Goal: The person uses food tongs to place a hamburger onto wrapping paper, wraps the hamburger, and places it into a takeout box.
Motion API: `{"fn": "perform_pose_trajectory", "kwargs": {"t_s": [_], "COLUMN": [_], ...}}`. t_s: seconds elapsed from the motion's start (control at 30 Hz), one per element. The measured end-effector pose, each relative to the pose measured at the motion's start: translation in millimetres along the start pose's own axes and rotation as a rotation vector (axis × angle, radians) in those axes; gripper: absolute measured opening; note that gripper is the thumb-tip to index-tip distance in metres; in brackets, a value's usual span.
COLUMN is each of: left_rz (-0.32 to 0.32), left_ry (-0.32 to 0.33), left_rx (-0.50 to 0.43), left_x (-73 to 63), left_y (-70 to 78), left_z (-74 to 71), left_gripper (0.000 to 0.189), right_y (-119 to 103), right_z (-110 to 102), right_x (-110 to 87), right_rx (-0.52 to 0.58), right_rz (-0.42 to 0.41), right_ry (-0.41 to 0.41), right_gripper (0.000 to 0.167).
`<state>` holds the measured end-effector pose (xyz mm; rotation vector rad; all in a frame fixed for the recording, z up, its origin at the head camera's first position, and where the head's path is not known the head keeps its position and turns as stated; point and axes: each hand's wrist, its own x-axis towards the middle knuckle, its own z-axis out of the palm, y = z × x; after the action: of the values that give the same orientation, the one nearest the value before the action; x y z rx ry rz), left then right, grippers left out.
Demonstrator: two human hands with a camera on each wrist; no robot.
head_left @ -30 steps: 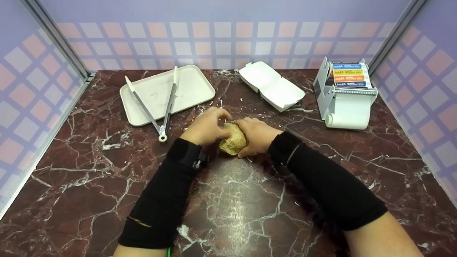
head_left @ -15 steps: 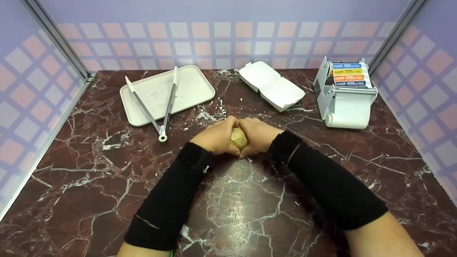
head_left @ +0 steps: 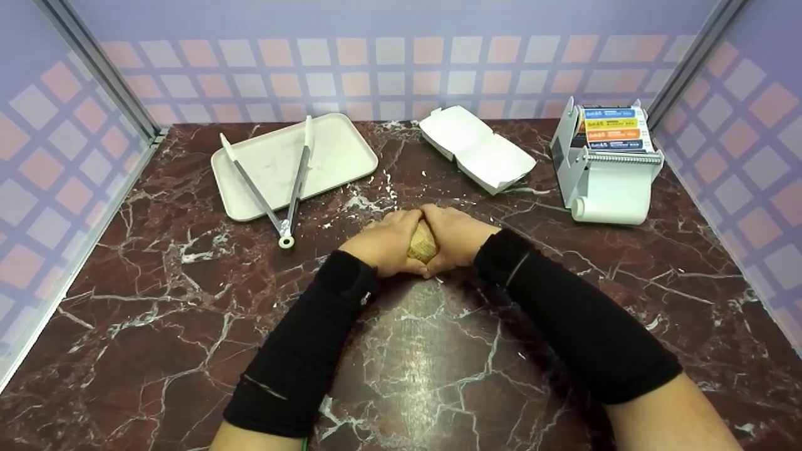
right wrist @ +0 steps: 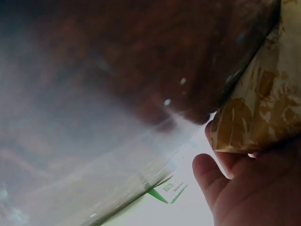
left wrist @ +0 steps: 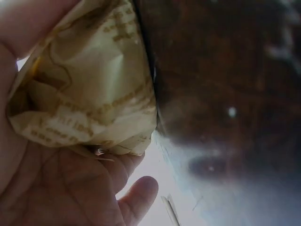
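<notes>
A small bundle in yellow-brown printed paper (head_left: pixel 423 243) sits on the table between the two hands; what the paper wraps is hidden. My left hand (head_left: pixel 387 243) cups its left side, and my right hand (head_left: pixel 460 241) curls round its right side. The thumbs come together at the near side and the fingers meet at the far side. In the left wrist view the folded paper (left wrist: pixel 99 84) with brown lettering lies against the palm. The right wrist view shows another side of the bundle (right wrist: pixel 263 103) resting above the fingers.
A beige tray (head_left: pixel 348 147) at the back left has open tongs (head_left: pixel 297 181) lying across it. Behind the hands stands an opened white clamshell box (head_left: pixel 498 164). A roll dispenser (head_left: pixel 617 188) stands at the back right. White crumbs (head_left: pixel 388 181) dot the marbled table (head_left: pixel 188 338).
My left hand has moved right and come down from the bundle's upper left to wrap its left side. The right hand stays on the bundle, and less of the paper shows between the hands.
</notes>
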<state>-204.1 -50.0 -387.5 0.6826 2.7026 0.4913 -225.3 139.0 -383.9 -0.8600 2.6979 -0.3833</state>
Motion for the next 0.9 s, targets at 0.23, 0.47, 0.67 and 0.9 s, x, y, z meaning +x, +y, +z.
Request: {"fn": "perform_pose_trajectory", "kwargs": {"t_s": [0.23, 0.47, 0.67, 0.9], "left_rz": [-0.009, -0.072, -0.082, -0.082], "left_ry": [0.008, -0.002, 0.007, 0.014], "left_rx": [0.001, -0.022, -0.015, 0.008], "left_x": [0.8, -0.1, 2.8, 4.6], "left_y": [1.7, 3.9, 8.2, 8.6], "left_z": [0.5, 0.6, 2.0, 1.9], "left_gripper": [0.100, 0.099, 0.101, 0.103], "right_y": [13.4, 27.7, 55.8, 89.1], "right_z": [-3.3, -11.0, -31.4, -52.2], "right_x": [-11.7, -35.3, -67.7, -93.6], "right_rx": [-0.007, -0.001, 0.209, 0.478], "right_rz": [0.039, 0.158, 0.174, 0.255], "right_ry": [-0.051, -0.126, 0.025, 0.462], "right_gripper": [0.116, 0.137, 0.116, 0.063]}}
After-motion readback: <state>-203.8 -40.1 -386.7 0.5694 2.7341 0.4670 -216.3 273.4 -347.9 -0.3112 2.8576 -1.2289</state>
